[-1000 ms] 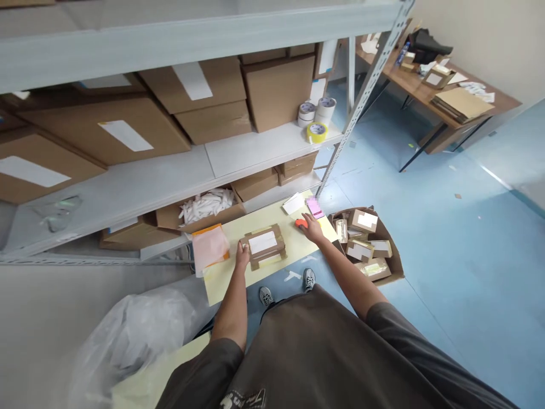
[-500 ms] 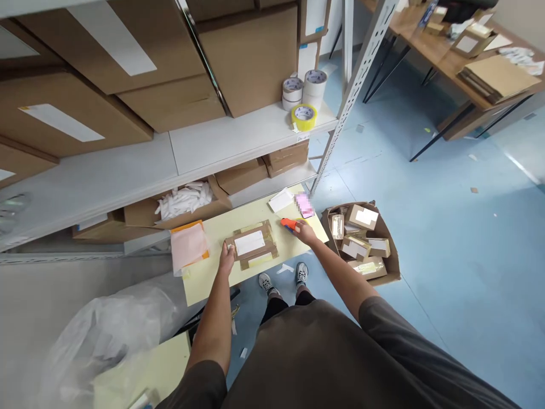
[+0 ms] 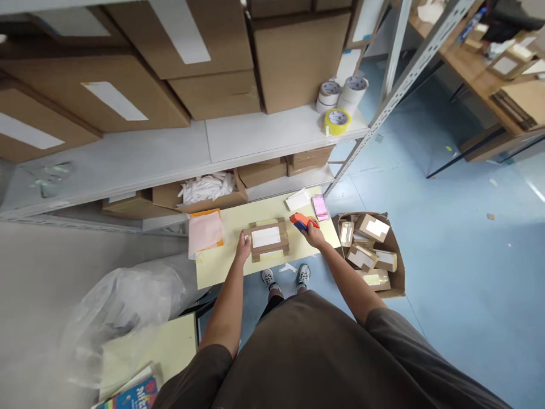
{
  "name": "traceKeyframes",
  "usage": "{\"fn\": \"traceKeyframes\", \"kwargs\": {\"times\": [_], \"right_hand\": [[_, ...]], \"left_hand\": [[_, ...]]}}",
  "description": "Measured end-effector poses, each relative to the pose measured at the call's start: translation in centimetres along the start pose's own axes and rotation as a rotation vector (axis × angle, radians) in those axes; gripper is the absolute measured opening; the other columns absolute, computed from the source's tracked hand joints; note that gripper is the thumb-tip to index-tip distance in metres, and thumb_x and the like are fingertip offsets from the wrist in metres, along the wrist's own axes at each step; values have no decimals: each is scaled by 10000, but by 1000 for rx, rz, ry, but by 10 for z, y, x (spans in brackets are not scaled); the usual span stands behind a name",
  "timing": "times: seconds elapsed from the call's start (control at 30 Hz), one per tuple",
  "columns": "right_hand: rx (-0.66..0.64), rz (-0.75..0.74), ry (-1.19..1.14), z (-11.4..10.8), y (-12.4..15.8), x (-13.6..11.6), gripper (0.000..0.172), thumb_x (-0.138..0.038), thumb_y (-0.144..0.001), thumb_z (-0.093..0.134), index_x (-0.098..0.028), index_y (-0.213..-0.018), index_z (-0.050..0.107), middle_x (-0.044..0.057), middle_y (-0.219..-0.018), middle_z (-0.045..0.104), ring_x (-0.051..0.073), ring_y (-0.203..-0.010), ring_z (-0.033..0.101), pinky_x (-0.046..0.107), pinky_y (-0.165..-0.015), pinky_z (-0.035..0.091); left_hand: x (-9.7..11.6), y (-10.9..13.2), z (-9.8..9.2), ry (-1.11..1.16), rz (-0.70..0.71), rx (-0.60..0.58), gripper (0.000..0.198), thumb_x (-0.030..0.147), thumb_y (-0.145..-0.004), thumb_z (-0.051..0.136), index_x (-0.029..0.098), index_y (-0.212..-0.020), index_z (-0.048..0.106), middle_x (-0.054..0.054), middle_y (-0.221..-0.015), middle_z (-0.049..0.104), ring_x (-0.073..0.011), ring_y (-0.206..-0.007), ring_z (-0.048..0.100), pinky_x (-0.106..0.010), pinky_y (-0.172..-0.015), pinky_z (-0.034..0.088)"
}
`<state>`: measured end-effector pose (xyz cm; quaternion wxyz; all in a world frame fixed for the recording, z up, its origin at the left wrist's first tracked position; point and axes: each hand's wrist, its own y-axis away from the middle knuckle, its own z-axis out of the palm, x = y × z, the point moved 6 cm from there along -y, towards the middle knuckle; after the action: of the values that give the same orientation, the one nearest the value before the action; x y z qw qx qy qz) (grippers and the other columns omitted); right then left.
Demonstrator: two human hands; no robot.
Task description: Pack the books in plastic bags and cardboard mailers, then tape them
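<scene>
A small brown cardboard parcel with a white label (image 3: 269,239) lies on the pale yellow table (image 3: 221,264) below me. My left hand (image 3: 243,247) rests against the parcel's left end, fingers curled on its edge. Just right of the parcel, my right hand (image 3: 314,233) is closed round an orange and blue tape dispenser (image 3: 301,220), lifted slightly above the table.
A pink-and-orange pad (image 3: 205,233), a white card (image 3: 297,199) and a pink slip (image 3: 320,207) lie on the table. An open carton of several packed parcels (image 3: 371,246) stands on the blue floor at right. Metal shelving with big boxes and tape rolls (image 3: 338,120) rises behind; a plastic bag (image 3: 123,309) at left.
My right hand has taken the tape dispenser from the table's right end and brought it left, close to the parcel. My left hand has stayed on the parcel. My view shifted.
</scene>
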<state>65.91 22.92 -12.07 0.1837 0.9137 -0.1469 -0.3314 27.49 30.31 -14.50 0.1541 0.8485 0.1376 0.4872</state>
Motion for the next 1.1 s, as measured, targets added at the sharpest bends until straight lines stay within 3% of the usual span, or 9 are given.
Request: {"fn": "traceKeyframes", "kwargs": {"times": [0.17,0.27,0.37,0.6,0.73,0.87,0.97,1.03,1.1], "right_hand": [[24,-235,-8,-22,24,-77,626,-539,-968,693,-202,-1472,538,166,-1275,753,358,-1089,724,424,-935,537],[-67,-292,-35,-19,32,-120,614,-642,-907,755,-233,-1352,647,103,-1094,789,317,-979,738,374,-877,531],[-214,-323,-92,-9,36,-145,583,-689,-863,782,-226,-1211,722,75,-950,784,286,-862,730,357,-811,533],[-341,-230,-224,-4,27,-140,637,-709,-762,849,-207,-1143,759,73,-988,797,271,-894,734,348,-788,571],[-377,-219,-246,-5,24,-141,631,-693,-740,872,-199,-1116,763,78,-984,795,266,-879,736,346,-776,589],[-362,-246,-229,-6,26,-140,610,-687,-741,870,-204,-1097,761,70,-963,783,255,-855,724,346,-774,589],[-364,-272,-236,-5,30,-137,617,-690,-751,863,-210,-1124,759,57,-957,783,245,-849,716,344,-786,589],[-373,-285,-236,-4,32,-136,630,-697,-756,855,-209,-1142,758,51,-955,784,240,-846,712,346,-796,588],[-381,-301,-225,-3,32,-137,637,-706,-763,843,-205,-1146,758,49,-958,783,240,-846,710,347,-801,583]], "left_hand": [[13,0,4,51,-12,-28,680,342,-1014,568,159,-1655,433,-175,-1696,487,-290,-1589,440,-413,-1321,314],[18,-3,5,75,10,-45,660,298,-1010,558,138,-1640,448,-190,-1668,514,-291,-1568,464,-410,-1309,333],[18,-5,6,111,17,-44,665,333,-1004,613,141,-1625,475,-201,-1602,576,-322,-1538,495,-423,-1276,377],[16,-1,9,156,-18,-87,723,414,-983,673,162,-1633,484,-221,-1603,579,-357,-1512,528,-458,-1247,392],[22,8,-1,125,-8,-13,819,463,-945,722,144,-1649,452,-236,-1589,580,-356,-1519,509,-432,-1226,398],[44,19,-16,78,144,107,563,476,-967,686,177,-1444,683,-208,-1482,662,-355,-1448,560,-430,-1221,409],[56,22,-6,183,127,-109,511,608,-1024,569,180,-1162,811,-181,-1213,784,-343,-1207,712,-432,-1075,526],[59,25,6,286,50,-305,606,705,-1014,537,177,-1105,819,-165,-1145,807,-320,-1098,754,-409,-957,575],[62,28,14,361,7,-424,640,765,-958,601,178,-1095,816,-158,-1154,812,-301,-1077,762,-385,-909,588]]}}
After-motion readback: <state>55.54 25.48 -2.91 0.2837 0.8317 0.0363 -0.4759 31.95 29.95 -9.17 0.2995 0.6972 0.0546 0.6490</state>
